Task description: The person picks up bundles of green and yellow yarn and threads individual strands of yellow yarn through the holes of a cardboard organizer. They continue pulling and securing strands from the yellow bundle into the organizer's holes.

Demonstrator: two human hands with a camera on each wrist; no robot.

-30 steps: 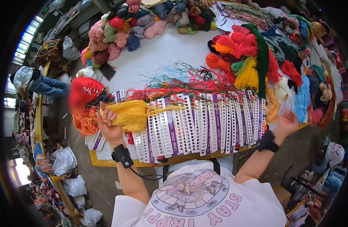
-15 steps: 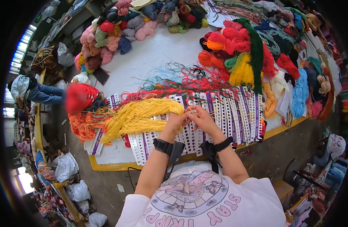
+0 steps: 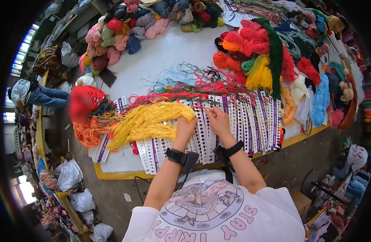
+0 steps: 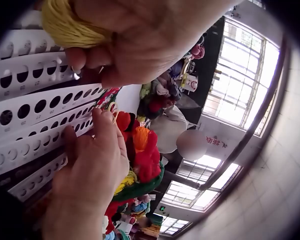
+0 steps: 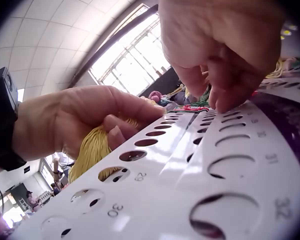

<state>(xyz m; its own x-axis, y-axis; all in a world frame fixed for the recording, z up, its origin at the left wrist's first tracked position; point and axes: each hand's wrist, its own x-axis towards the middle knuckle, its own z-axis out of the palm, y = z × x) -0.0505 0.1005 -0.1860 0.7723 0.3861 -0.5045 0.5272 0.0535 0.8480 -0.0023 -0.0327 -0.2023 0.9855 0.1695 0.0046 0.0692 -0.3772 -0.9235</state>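
Observation:
A yellow skein of thread (image 3: 147, 123) lies over the left part of a row of punched white cards (image 3: 242, 121). My left hand (image 3: 186, 130) grips the skein's right end; in the left wrist view the looped end (image 4: 72, 30) bulges from the curled fingers of that hand (image 4: 140, 40). Just to its right, my right hand (image 3: 220, 124) pinches a thin pale yellow strand (image 4: 111, 114) between thumb and fingertips, above the cards. The right wrist view has the left hand (image 5: 75, 120) beside a numbered card (image 5: 155, 165), with the right hand (image 5: 220, 50) bent over the holes.
Red and green threads (image 3: 181, 94) trail behind the cards. Coloured skeins (image 3: 145, 26) are piled at the back, and red, green and yellow ones (image 3: 260, 52) at the right. Orange yarn (image 3: 86, 131) and a phone (image 3: 107, 77) are at the left. Another person (image 3: 44, 97) bends over beyond.
The left hand has brought the yellow skein rightward from the left side, and the right hand has come in from the far right. Since half a second ago the hands have moved slightly apart.

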